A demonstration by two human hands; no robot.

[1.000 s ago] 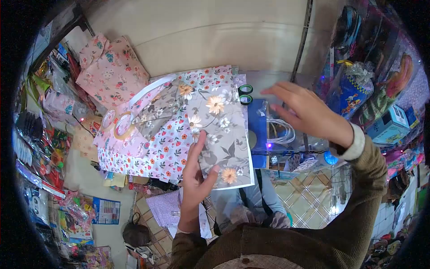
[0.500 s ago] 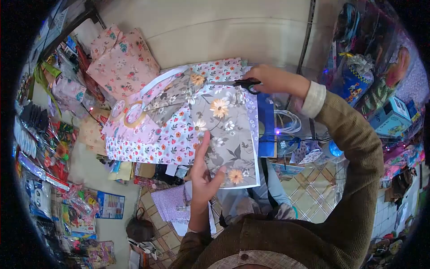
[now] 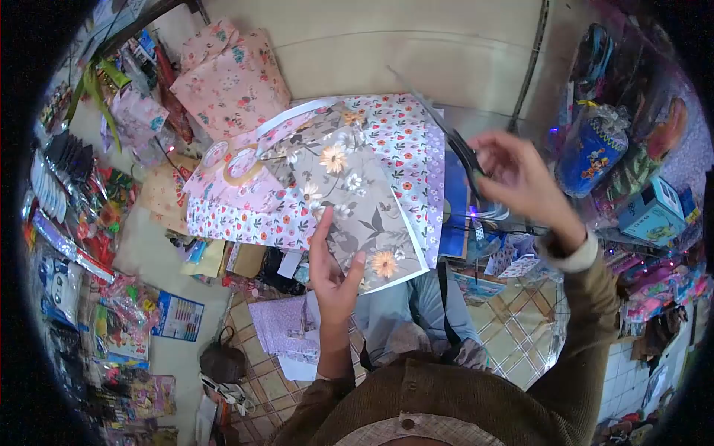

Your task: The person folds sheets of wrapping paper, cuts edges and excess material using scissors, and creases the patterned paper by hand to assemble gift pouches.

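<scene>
My left hand (image 3: 336, 279) grips the lower edge of a grey floral paper (image 3: 357, 201), thumb on top. That paper is folded or layered, with a white edge along its right side, and lies over a white sheet with small red flowers (image 3: 401, 130). In my right hand (image 3: 513, 175) are black-handled scissors (image 3: 467, 160), raised to the right of the papers, their blades pointing up and left. Two tape rolls (image 3: 242, 165) rest on a pink floral piece (image 3: 260, 193) left of the grey paper.
A pink floral package (image 3: 234, 82) stands at the back left. Bagged goods line the left side. To the right are a blue wrapped item (image 3: 591, 152), a light-blue box (image 3: 653, 212) and a coil of white cable (image 3: 491, 210). A dark round bag (image 3: 223, 363) lies below.
My right hand first took up the scissors by the papers' top right, then moved right and down with them. The grey paper has tilted, its lower edge now slanting, with my left hand still on it.
</scene>
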